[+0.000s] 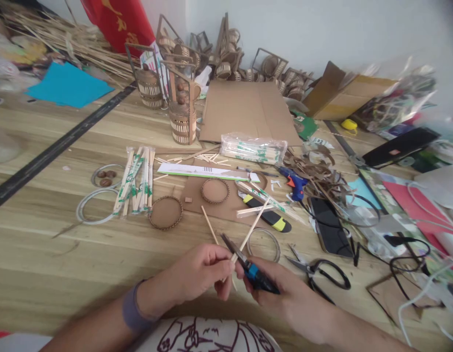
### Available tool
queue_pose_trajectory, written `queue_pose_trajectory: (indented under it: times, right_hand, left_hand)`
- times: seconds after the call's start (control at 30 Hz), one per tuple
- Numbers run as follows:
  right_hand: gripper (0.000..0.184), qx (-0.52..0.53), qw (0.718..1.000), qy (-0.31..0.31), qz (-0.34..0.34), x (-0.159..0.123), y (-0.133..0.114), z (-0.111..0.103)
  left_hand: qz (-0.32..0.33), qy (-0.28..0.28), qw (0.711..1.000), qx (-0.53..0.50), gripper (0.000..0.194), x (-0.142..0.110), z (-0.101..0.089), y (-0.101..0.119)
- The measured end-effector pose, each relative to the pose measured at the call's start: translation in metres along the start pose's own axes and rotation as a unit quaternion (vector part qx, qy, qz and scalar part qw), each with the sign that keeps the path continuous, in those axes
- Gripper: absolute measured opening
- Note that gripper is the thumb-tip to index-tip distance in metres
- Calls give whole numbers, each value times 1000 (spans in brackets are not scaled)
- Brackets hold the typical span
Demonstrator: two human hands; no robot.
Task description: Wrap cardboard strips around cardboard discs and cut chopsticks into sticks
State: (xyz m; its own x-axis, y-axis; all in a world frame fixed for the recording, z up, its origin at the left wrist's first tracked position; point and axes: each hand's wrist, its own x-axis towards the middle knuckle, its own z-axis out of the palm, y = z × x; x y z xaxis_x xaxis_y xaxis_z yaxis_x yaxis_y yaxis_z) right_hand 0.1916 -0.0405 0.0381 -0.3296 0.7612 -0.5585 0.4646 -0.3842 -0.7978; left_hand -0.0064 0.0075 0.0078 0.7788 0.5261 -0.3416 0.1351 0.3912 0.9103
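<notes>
My left hand (202, 271), with a band on its wrist, pinches a pale wooden chopstick (252, 229) that slants up to the right. A second thin stick (209, 224) slopes up to the left by the same fingers; whether they grip it too I cannot tell. My right hand (281, 288) is closed round pliers (257, 278) with black and blue handles. Their dark jaws cross the chopstick just above my left fingertips. Beyond my hands lie a round cardboard disc with a braided rim (165, 212) and a similar disc (215, 190).
Black-handled scissors (316, 271), a phone (329, 227), a blue glue gun (294, 183) and a yellow-black cutter (270, 215) lie to the right. Wrapped chopsticks (134, 181) and tape rolls (96, 206) lie left. Small wooden buckets (183, 122) stand behind, near a cardboard sheet (248, 107).
</notes>
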Motion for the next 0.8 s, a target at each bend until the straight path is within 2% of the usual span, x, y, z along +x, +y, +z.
queue_pose_trajectory:
  times: [0.2,0.27,0.33,0.4,0.47,0.53,0.57,0.63,0.8]
  right_hand:
    - [25,-26,999,28,-26,-5,-6,-5]
    - [22,-11,998,49,-35,-9,-2,-6]
    - [14,-26,992,107,-59,-10,4,-7]
    - [11,-78,967,207,-125,-9,9,-8]
    - [7,-149,914,308,-218,-4,10,-9]
    - [13,-219,863,351,-291,4,8,-8]
    - [21,-251,846,353,-310,9,7,-7]
    - [33,-303,835,330,-321,21,5,-3]
    - [25,-369,840,299,-261,45,7,5]
  left_hand:
    - [27,31,999,18,32,-4,-5,4]
    - [45,77,996,27,33,-6,-9,8]
    - [45,139,988,53,32,-8,-13,12]
    - [25,179,977,113,31,-7,-15,13]
    - [14,184,964,193,30,-5,-13,11]
    - [31,175,949,260,30,-3,-9,5]
    - [47,175,941,287,31,-2,-7,2]
    - [76,182,922,333,30,0,-3,-4]
    - [114,221,857,451,26,3,-4,-15]
